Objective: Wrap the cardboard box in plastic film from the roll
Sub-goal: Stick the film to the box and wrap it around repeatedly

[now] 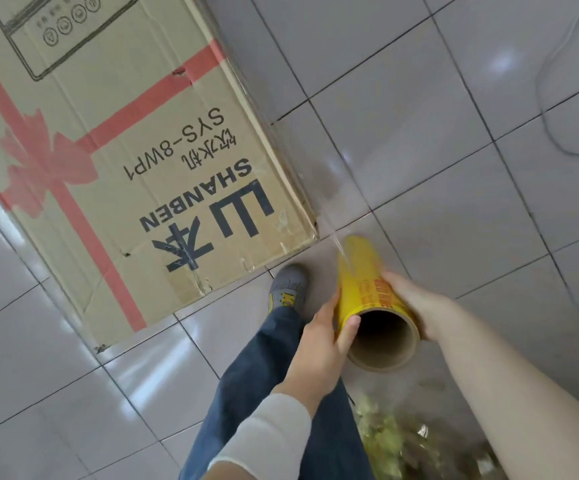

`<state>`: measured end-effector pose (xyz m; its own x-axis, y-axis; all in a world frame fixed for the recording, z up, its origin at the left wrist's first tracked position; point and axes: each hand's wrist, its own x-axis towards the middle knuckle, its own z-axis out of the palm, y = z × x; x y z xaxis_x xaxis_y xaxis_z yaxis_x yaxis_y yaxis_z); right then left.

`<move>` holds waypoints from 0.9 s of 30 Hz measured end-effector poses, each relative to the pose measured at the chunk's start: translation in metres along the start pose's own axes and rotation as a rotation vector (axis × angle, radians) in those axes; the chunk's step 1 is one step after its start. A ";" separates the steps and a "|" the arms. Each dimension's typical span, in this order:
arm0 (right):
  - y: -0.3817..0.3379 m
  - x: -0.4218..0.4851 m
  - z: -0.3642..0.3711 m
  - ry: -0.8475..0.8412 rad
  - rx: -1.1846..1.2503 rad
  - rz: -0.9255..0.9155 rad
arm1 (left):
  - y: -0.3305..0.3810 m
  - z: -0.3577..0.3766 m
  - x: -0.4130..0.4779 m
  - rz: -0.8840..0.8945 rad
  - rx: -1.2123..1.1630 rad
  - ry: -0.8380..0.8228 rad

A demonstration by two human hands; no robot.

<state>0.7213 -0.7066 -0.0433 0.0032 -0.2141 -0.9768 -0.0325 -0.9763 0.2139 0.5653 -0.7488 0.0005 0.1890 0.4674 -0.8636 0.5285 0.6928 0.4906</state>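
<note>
On the floor (454,133), of glossy grey square tiles with dark grout lines, one cardboard box (125,161) is recorded, lying flat with its large printed face up. One box corner points at the one shoe (288,287) in view. The box is brown corrugated board, creased and dented along its near edge, printed with a red ribbon-and-bow pattern and black lettering "SHANBEN SYS-8WP1".

One roll (367,292) of plastic film is held above the floor, just beside that box corner. It is a cylinder with a yellow printed wrapper, red lettering and a hollow brown cardboard core; the open end faces the camera.

Two hands are counted, both on the roll. The left hand (319,337) is curled round the roll's left side, thumb laid on the core rim. The right hand (416,303) is wrapped over the right side.

One stretch of clear film (333,216) is seen as a thin, shiny sheet drawn from the roll toward the box's right side; where it meets the box cannot be told.

One grey shoe with yellow laces and one blue denim leg (264,375) are noted below the box. One white sleeve (267,434) covers the left forearm; the right forearm is bare. One thin white cable (558,98) lies looped on the tiles, well apart from the box.
</note>
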 end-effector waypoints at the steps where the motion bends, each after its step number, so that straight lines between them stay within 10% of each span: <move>1: -0.002 -0.003 0.005 0.008 -0.050 -0.012 | -0.003 0.002 -0.005 -0.012 -0.019 0.013; 10: 0.007 0.005 0.012 0.017 -0.197 -0.016 | -0.014 -0.004 -0.011 -0.045 0.022 -0.075; 27: 0.082 0.024 0.048 0.048 0.238 -0.046 | -0.044 -0.041 -0.017 0.083 0.216 -0.044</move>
<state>0.6712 -0.7904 -0.0492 0.0572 -0.1766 -0.9826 -0.2662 -0.9513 0.1555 0.5050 -0.7651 -0.0018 0.2729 0.4902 -0.8278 0.6734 0.5172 0.5282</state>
